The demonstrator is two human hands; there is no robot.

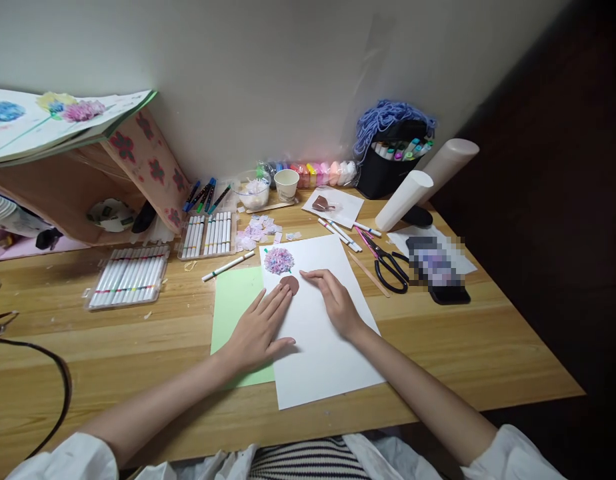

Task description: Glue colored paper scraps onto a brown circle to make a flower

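Observation:
A white sheet of paper (pixel 323 380) lies on the table, partly over a light green sheet (pixel 233 300). Near its upper left sits a round pink and purple flower of paper scraps (pixel 279 261) with a bit of green stem. Just below the flower is a flat brown disc, apparently clay (pixel 291 285). My left hand (pixel 261 327) is spread flat, its fingertips resting on the disc's edge. To the right of the disc my right hand (pixel 335 300) rests on the white paper, index finger stretched out and the other fingers loosely bent, holding nothing.
Black-handled scissors (pixel 391 270), a wooden stick (pixel 371 275) and a phone (pixel 438 273) lie to the right. Behind are white markers (pixel 341 235), brown clay on paper (pixel 323 203), paper scraps (pixel 258 230) and a paper cup (pixel 287 185). Marker cases (pixel 131 277) stand left.

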